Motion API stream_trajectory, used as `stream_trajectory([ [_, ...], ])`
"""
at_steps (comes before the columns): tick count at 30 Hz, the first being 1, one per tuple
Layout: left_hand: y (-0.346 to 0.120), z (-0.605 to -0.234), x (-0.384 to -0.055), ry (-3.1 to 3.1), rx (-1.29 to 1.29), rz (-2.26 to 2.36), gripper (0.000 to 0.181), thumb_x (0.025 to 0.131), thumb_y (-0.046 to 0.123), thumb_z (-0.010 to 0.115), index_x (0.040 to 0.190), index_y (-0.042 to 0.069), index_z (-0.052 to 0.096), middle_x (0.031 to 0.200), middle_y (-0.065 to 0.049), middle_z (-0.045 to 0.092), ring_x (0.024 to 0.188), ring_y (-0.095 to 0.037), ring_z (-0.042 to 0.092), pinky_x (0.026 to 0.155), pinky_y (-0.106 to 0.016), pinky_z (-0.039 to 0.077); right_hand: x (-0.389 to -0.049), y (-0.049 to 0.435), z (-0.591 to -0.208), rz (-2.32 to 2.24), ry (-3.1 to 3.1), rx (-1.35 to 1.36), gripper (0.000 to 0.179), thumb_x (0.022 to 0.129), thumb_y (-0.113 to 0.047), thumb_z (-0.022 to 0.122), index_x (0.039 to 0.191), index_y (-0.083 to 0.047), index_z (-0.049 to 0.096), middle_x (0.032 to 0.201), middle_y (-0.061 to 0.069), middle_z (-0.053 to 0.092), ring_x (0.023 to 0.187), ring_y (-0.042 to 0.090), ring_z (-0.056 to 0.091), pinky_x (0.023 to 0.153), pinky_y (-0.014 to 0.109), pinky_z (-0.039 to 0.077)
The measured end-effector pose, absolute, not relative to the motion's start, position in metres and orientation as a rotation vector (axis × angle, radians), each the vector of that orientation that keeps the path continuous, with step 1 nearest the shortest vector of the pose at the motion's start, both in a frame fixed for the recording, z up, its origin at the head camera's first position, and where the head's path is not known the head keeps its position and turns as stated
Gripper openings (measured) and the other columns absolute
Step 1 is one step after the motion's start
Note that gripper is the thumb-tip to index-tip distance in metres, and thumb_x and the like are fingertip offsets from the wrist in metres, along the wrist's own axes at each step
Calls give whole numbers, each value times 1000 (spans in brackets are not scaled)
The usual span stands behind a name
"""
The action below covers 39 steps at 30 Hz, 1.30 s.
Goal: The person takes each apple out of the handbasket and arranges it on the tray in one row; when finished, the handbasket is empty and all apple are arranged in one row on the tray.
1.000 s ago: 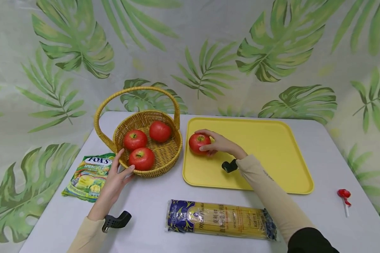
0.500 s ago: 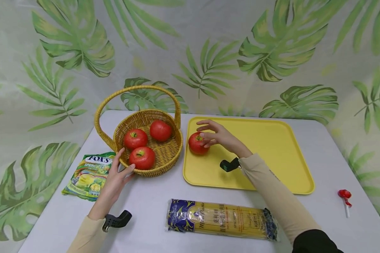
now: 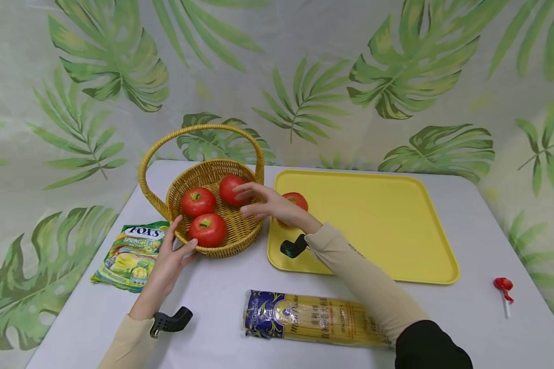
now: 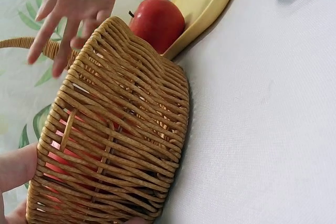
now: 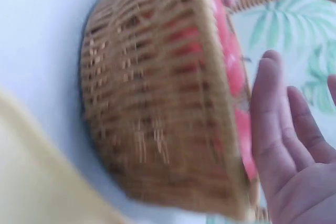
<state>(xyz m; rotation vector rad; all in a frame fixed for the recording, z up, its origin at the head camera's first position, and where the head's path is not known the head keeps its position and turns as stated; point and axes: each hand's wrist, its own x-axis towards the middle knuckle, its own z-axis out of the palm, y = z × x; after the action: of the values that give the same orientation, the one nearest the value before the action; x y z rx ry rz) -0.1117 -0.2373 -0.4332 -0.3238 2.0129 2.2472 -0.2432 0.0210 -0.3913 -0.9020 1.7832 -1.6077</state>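
Observation:
My left hand (image 3: pixel 168 261) grips the near left rim of a wicker basket (image 3: pixel 231 248), whose woven wall (image 4: pixel 115 129) fills much of the left wrist view. Inside are three red apples: a left one (image 3: pixel 197 202), a near one (image 3: pixel 209 231) and a far one (image 3: pixel 230 188). With fingers apart and nothing held, my right hand (image 3: pixel 277 207) hovers over the basket's right rim, its fingertips by the far apple. Another red apple (image 3: pixel 296 199) sits on the yellow tray (image 3: pixel 374 225), partly hidden behind that hand; the left wrist view shows this tray apple (image 4: pixel 157 24) too.
Left of the basket lies a green candy bag (image 3: pixel 131 256). A spaghetti pack (image 3: pixel 318 318) lies along the front, partly under the right forearm. A red lollipop (image 3: pixel 504 289) is at the far right. The basket's tall handle (image 3: pixel 203 128) arches above it.
My right hand has let go of the apple on the tray, lifted, and moved left to the basket. The left hand and the basket have stayed in place.

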Motion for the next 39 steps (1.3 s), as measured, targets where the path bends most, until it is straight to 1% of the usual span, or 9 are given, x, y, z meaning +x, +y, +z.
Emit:
stream_trajectory([
  [4,-238,-434,-112,2017,-319,2246,75,98,12,54,155,22,5,157,-6,-14,139,-40,15,107,-56,26,-240,-7,-397,-1493,1789,-957,52,95,-13,58,143,-10,39,140,16,41,105,36,60,88,58,47],
  [9,-239,-435,-113,2012,-327,2242,75,98,13,55,155,23,5,157,-4,-15,139,-41,16,107,-57,26,-242,-30,-405,-1388,1776,-951,55,95,-13,58,145,-8,35,144,22,32,97,36,63,84,53,51],
  [13,-238,-435,-113,2014,-330,2243,75,98,13,54,154,23,6,157,-4,-14,139,-42,15,107,-57,26,-243,-40,-407,-1310,1773,-902,57,94,-15,59,146,-14,35,144,21,29,89,37,65,79,48,54],
  [18,-239,-435,-112,2020,-319,2247,75,98,13,54,154,22,5,157,-5,-13,139,-42,15,107,-57,25,-243,-52,-408,-1233,1771,-841,61,93,-17,61,147,-19,33,139,14,34,79,32,68,72,40,57],
  [23,-239,-436,-113,2019,-318,2241,76,98,14,55,154,23,5,157,-4,-14,139,-42,16,107,-57,26,-243,-62,-411,-1153,1808,-803,66,92,-20,64,149,-23,30,135,10,39,70,30,67,67,38,57],
  [27,-239,-436,-113,2030,-322,2230,76,98,14,55,154,22,5,157,-4,-13,139,-41,15,107,-56,26,-242,-65,-413,-1127,1834,-769,65,91,-21,65,147,-25,32,133,7,40,69,30,66,67,38,57],
  [31,-239,-437,-113,2038,-319,2230,75,98,14,55,154,22,5,157,-5,-13,139,-42,14,107,-57,26,-241,-65,-413,-1146,1855,-771,61,90,-20,68,143,-22,39,131,7,43,69,32,66,67,40,57],
  [34,-239,-437,-113,2040,-311,2236,76,98,14,55,154,22,5,157,-6,-13,139,-42,14,107,-57,26,-241,-64,-413,-1162,1912,-824,58,87,-20,71,139,-19,44,130,7,46,75,26,65,69,38,57],
  [39,-238,-437,-113,2038,-308,2241,75,99,13,54,155,22,5,157,-4,-12,139,-40,17,107,-57,26,-242,-57,-408,-1216,1939,-861,55,86,-21,72,135,-20,48,128,4,49,73,26,64,68,36,57],
])
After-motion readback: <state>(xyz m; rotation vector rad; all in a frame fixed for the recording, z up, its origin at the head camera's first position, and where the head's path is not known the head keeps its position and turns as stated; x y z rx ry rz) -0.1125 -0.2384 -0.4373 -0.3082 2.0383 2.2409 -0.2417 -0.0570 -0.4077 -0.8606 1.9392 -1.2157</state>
